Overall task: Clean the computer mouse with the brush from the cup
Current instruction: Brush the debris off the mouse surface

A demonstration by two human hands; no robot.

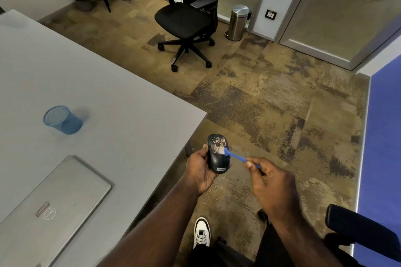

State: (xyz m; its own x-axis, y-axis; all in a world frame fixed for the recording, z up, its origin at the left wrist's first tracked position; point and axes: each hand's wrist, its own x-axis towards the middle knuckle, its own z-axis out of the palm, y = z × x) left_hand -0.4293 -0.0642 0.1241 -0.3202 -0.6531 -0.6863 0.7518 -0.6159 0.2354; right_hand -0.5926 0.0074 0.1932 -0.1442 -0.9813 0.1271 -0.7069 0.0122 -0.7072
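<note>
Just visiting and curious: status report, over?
Left hand holds mouse over floor. Right hand pinches blue brush, bristles on mouse. Cup on table. Nothing in the way.

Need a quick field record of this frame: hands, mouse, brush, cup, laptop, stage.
left hand: holds the mouse from its left side, off the table edge
right hand: pinches the brush handle
mouse: black, top up, tan debris on the front half
brush: blue, bristles on the mouse top
cup: blue mesh, upright on the table, nothing visible inside
laptop: closed, on the table nearer the person than the cup
stage: brushing under way, debris left
</note>
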